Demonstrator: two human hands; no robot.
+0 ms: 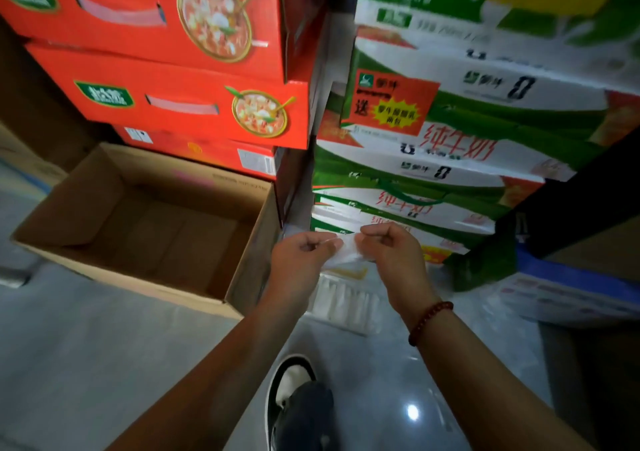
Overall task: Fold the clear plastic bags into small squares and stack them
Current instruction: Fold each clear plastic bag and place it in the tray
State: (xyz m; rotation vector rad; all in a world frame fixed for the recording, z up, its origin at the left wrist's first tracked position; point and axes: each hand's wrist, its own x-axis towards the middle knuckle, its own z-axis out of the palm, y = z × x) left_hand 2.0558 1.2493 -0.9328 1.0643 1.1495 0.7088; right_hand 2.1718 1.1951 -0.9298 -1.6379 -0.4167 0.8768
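Observation:
A small, crumpled clear plastic bag (348, 254) hangs in the air between my two hands, at the centre of the head view. My left hand (301, 258) pinches its left end with curled fingers. My right hand (391, 253), with a red bead bracelet on the wrist, pinches its right end. Below the hands, a flat pile of clear and white plastic bags (343, 303) lies on the floor.
An open brown cardboard box (242, 277) stands on the floor to the left. Red cartons (173, 104) are stacked behind it. Green and white milk cartons (450, 138) are stacked to the right. A shoe (294, 381) shows on the glossy grey floor.

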